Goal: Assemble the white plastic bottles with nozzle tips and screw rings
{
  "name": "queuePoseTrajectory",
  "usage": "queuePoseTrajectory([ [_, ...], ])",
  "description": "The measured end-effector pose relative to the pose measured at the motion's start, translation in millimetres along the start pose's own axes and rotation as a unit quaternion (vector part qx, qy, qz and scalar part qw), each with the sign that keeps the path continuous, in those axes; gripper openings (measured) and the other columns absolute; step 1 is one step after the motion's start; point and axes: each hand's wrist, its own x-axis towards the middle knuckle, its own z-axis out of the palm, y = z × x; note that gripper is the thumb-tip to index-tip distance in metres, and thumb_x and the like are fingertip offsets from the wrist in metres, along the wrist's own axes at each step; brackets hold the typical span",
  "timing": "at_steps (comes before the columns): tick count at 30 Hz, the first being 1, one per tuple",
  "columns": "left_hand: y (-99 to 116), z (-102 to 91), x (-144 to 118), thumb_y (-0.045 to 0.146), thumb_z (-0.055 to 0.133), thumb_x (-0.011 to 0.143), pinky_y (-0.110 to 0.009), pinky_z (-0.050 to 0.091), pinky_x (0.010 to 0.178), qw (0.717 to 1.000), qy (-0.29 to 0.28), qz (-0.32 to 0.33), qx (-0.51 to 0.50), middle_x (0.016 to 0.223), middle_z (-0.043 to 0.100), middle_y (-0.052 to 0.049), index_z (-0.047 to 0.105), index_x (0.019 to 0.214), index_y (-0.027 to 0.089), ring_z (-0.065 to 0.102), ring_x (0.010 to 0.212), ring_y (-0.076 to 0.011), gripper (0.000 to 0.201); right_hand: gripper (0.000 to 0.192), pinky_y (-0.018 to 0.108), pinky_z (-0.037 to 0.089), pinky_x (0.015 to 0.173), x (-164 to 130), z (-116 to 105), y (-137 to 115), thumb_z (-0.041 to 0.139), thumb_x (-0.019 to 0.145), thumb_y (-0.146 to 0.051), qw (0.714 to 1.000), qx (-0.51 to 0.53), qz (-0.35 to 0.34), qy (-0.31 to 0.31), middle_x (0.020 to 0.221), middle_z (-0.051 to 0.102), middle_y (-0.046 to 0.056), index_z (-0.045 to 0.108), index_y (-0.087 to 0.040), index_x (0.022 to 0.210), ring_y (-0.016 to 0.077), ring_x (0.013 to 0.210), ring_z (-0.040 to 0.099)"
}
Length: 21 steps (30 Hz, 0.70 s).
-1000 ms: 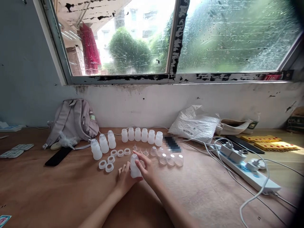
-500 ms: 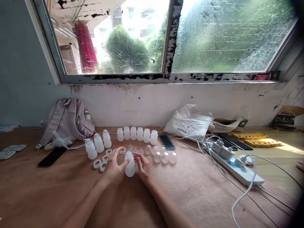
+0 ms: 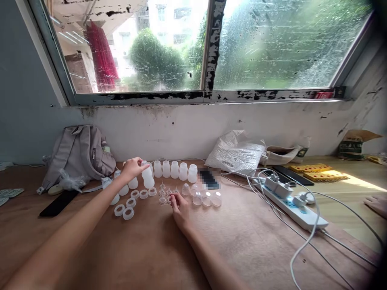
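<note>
Left hand (image 3: pixel 132 169) pinches a bottle (image 3: pixel 148 179) by its top.
Nearly upright, it's at that hand's four o'clock; right hand (image 3: pixel 180 207), farther, curled narrow, hold unclear.

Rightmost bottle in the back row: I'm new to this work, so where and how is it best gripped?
Likely around the rightmost bottle's rounded body, from the front right: it stands upright, and its neighbour bottle is close on the left.
</note>
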Motion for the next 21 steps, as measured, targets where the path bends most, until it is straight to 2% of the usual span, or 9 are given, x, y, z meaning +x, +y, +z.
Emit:
queuePoseTrajectory([
  [3,-12.5,8.6,23.8,0.054,0.05,0.065,-0.034,0.037,0.078,0.997,-0.011,-0.023,0.071,0.084,0.066,-0.005,0.059,0.085,0.021,0.058,0.085,-0.0247,0.04,0.023,0.023,0.044,0.058,0.9,0.7,0.8,0.039,0.084,-0.034,1.0,-0.009,-0.003,0.016,0.071,0.059,0.003,0.055,-0.018,0.089,0.0133,0.061,0.055],
  [7,-24.5,27.0,38.4,0.052,0.048,0.067,-0.032,0.036,0.078,0.992,-0.016,-0.02,0.12,0.084,0.066,-0.006,0.058,0.086,0.019,0.057,0.088,-0.0243,0.04,0.022,0.023,0.043,0.058,2.6,1.7,4.9,0.038,0.084,-0.033,1.0,-0.028,-0.001,0.015,0.069,0.058,0.002,0.054,-0.018,0.088,0.0132,0.06,0.055],
  [11,-31.0,40.8,44.8,0.052,0.047,0.068,-0.034,0.036,0.077,0.99,-0.014,-0.027,0.138,0.084,0.065,-0.009,0.059,0.087,0.018,0.055,0.091,-0.0266,0.041,0.021,0.024,0.043,0.058,4.3,3.4,9.2,0.039,0.083,-0.032,0.999,-0.037,0.0,0.006,0.069,0.058,0.002,0.054,-0.018,0.088,0.0136,0.061,0.055],
  [16,-38.1,48.7,48.2,0.05,0.046,0.07,-0.034,0.036,0.078,0.988,-0.016,-0.038,0.149,0.084,0.065,-0.01,0.058,0.091,0.017,0.053,0.093,-0.0267,0.041,0.02,0.024,0.043,0.058,5.6,4.6,9.5,0.039,0.083,-0.031,0.999,-0.034,0.008,0.004,0.071,0.058,0.003,0.054,-0.018,0.088,0.0136,0.062,0.055],
  [21,-46.3,51.7,46.2,0.048,0.044,0.071,-0.042,0.032,0.083,0.986,-0.019,-0.05,0.155,0.084,0.064,-0.013,0.057,0.092,0.016,0.052,0.094,-0.0295,0.04,0.019,0.024,0.043,0.059,6.0,4.6,9.8,0.038,0.083,-0.03,0.999,-0.041,0.011,0.004,0.073,0.059,0.003,0.053,-0.018,0.087,0.0137,0.063,0.055],
])
